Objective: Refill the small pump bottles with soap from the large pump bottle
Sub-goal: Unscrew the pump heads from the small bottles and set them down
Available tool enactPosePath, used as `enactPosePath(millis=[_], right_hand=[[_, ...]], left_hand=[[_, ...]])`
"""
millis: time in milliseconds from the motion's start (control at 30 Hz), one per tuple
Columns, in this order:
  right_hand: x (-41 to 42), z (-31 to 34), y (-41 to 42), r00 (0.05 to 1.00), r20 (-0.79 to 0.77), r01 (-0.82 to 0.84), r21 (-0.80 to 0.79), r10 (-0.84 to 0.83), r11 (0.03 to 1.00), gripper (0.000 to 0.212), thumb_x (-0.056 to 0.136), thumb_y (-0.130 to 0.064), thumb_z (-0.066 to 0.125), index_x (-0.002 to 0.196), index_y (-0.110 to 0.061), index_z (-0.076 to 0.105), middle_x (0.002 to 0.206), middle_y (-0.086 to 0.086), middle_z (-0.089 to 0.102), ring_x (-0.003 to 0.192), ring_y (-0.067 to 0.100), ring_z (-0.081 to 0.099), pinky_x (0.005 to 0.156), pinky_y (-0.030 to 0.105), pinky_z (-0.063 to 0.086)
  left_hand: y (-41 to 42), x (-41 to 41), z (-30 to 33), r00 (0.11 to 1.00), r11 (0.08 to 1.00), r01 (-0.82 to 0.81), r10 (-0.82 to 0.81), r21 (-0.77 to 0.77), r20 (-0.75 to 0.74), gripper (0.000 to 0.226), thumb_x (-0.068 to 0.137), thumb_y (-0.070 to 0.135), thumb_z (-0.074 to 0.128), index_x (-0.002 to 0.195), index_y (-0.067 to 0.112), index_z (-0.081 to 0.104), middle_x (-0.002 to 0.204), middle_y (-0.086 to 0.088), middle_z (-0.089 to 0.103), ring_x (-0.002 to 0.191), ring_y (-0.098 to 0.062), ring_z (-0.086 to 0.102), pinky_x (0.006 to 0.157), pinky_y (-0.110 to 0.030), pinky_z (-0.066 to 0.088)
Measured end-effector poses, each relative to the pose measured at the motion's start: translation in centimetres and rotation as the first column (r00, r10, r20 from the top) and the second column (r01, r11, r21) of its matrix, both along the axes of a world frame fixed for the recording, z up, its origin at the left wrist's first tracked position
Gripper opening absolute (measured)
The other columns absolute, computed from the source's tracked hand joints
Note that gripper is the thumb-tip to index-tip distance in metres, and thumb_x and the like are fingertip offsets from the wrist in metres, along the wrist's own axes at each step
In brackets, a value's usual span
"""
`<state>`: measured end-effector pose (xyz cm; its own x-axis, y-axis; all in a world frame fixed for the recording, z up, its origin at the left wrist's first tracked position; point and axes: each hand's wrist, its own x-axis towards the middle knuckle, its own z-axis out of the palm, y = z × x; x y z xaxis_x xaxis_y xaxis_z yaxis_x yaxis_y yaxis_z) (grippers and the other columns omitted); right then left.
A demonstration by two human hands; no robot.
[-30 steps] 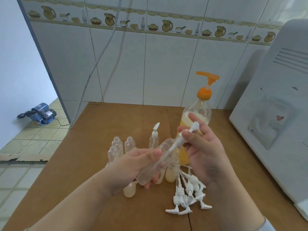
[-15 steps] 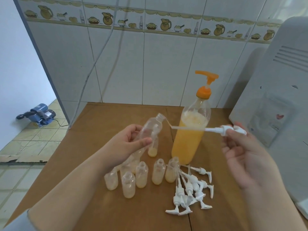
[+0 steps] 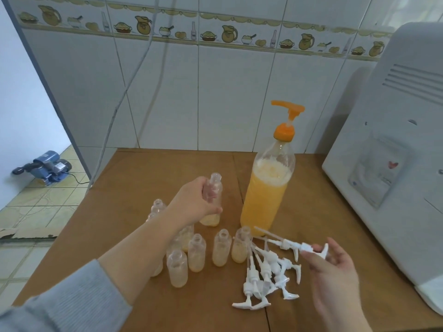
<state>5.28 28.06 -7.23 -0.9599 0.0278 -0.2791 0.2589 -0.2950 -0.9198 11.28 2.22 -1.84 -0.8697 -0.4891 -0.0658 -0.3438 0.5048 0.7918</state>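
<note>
While the left hand (image 3: 194,204) grips a small open bottle (image 3: 212,200) upright on the brown table (image 3: 143,178), just left of the large pump bottle (image 3: 267,195) of orange soap, the right hand (image 3: 333,267) pinches a white pump head (image 3: 304,248) by its top above a pile of loose pumps (image 3: 266,276). More small uncapped bottles (image 3: 220,248) stand clustered nearby.

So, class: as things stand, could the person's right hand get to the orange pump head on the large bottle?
Probably yes. The right hand pinches a white pump beside the large bottle, and nothing stands between it and the orange pump head. It would need to drop that pump first.
</note>
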Motion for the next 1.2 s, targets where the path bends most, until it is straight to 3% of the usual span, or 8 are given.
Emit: enactPosePath(millis=[167,367,433,667,767,900,1033,1200], right_hand=[[0.8,-2.4,-1.0,0.986,-0.117,-0.07,0.35,0.117,0.934,0.054,0.073,0.012,0.07,0.11,-0.022,0.051,0.09,0.002,0.064,0.085,0.018,0.061,0.069,0.026,0.047],[1.0,-3.7,-1.6,0.942,-0.142,-0.159,0.613,0.305,0.774,0.046,0.078,0.002,0.069,0.112,-0.026,0.053,0.094,-0.006,0.058,0.082,0.007,0.056,0.063,0.021,0.043],[1.0,-4.0,-1.8,0.922,-0.165,-0.149,0.682,0.349,0.716,0.046,0.079,0.001,0.068,0.113,-0.026,0.053,0.097,-0.009,0.054,0.082,0.005,0.053,0.063,0.018,0.04],[0.4,-4.3,-1.4,0.91,-0.141,-0.179,0.713,0.389,0.678,0.054,0.077,-0.007,0.073,0.122,-0.024,0.048,0.102,-0.007,0.053,0.09,0.012,0.055,0.068,0.021,0.043],[0.2,-4.4,-1.0,0.891,-0.136,-0.227,0.692,0.432,0.686,0.055,0.078,-0.011,0.074,0.122,-0.027,0.046,0.1,-0.005,0.056,0.089,0.006,0.055,0.063,0.015,0.04],[0.2,-5.0,-0.9,0.843,-0.167,-0.243,0.729,0.511,0.639,0.051,0.081,-0.019,0.072,0.125,-0.025,0.048,0.104,-0.007,0.055,0.098,0.002,0.051,0.072,0.013,0.038],[0.1,-5.0,-0.8,0.843,-0.136,-0.228,0.787,0.521,0.574,0.051,0.086,-0.025,0.066,0.132,-0.022,0.044,0.112,-0.007,0.05,0.105,0.006,0.046,0.077,0.016,0.036],[0.2,-5.0,-0.3,0.87,-0.204,-0.148,0.761,0.45,0.632,0.064,0.084,-0.022,0.069,0.139,-0.023,0.037,0.12,-0.004,0.044,0.112,0.01,0.045,0.09,0.026,0.036]], left_hand=[[0.5,-0.8,-1.1,0.992,0.995,0.037,-0.025,-0.095,0.121,0.046,0.069,0.022,0.082,0.104,0.024,0.053,0.094,0.009,0.058,0.083,-0.009,0.057,0.065,-0.02,0.043],[1.1,-1.5,-2.3,0.972,0.975,0.118,-0.076,-0.188,0.221,0.035,0.081,0.011,0.069,0.11,0.021,0.053,0.084,0.011,0.048,0.061,0.002,0.049,0.041,-0.008,0.035],[1.2,-1.6,-2.7,0.961,0.958,0.158,-0.094,-0.238,0.259,0.027,0.085,0.011,0.061,0.109,0.02,0.052,0.087,0.009,0.05,0.062,0.002,0.049,0.043,-0.009,0.036],[0.5,-1.7,-3.6,0.93,0.946,0.215,-0.121,-0.243,0.348,0.027,0.082,0.014,0.063,0.107,0.022,0.056,0.108,0.004,0.057,0.092,-0.012,0.059,0.075,-0.027,0.053],[-0.1,-1.8,-2.8,0.972,0.97,0.083,-0.029,-0.228,0.231,0.025,0.082,0.031,0.067,0.102,0.021,0.057,0.099,0.006,0.058,0.09,-0.012,0.059,0.08,-0.027,0.051],[-0.8,-2.9,-1.9,0.979,0.959,-0.123,0.16,-0.257,0.129,0.027,0.084,0.028,0.064,0.103,0.015,0.05,0.101,-0.002,0.055,0.086,-0.016,0.057,0.074,-0.029,0.051],[-1.6,-5.2,-0.9,0.881,0.938,0.087,0.085,-0.336,0.465,0.041,0.082,0.029,0.068,0.114,0.009,0.052,0.099,-0.004,0.058,0.082,-0.018,0.057,0.066,-0.025,0.047],[-2.1,-7.8,-1.3,0.704,0.896,0.269,0.068,-0.354,0.707,0.054,0.082,0.039,0.068,0.124,0.006,0.054,0.105,-0.007,0.06,0.104,-0.022,0.062,0.086,-0.031,0.051]])
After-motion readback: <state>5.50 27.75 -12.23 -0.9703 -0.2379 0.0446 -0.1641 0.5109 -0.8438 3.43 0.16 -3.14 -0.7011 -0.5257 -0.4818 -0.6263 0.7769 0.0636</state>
